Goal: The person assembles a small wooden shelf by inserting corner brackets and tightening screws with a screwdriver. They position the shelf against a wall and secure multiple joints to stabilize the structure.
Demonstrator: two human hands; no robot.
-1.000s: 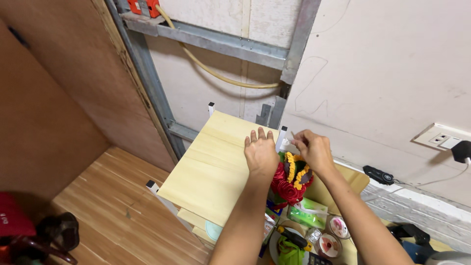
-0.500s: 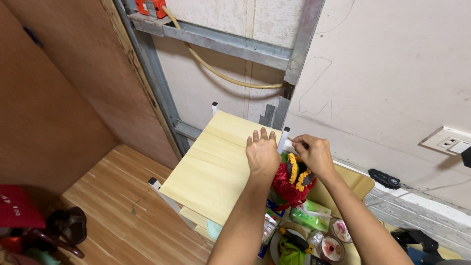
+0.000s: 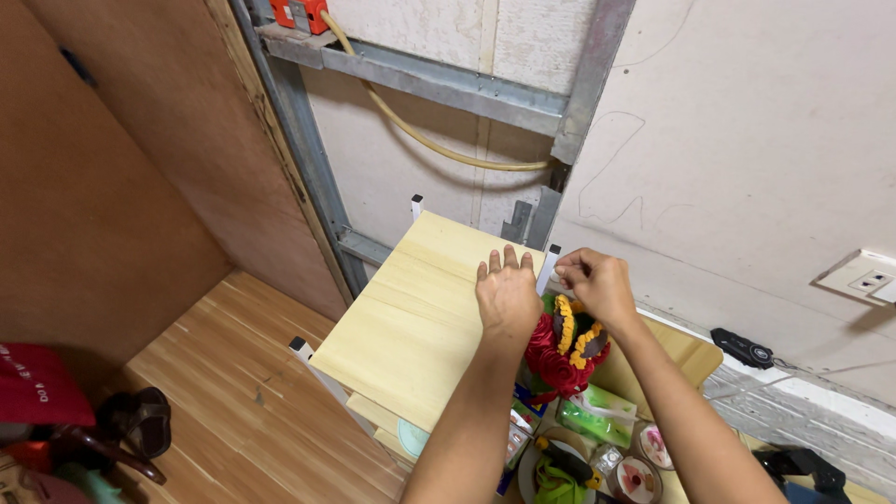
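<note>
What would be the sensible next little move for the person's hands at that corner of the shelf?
Probably keep the left hand pressed flat on the pale wooden shelf board while the right hand goes on working its pinched fingertips at the white corner post. The board's far right corner sits right against that post, and the fingers are closed on something too small to tell.
</note>
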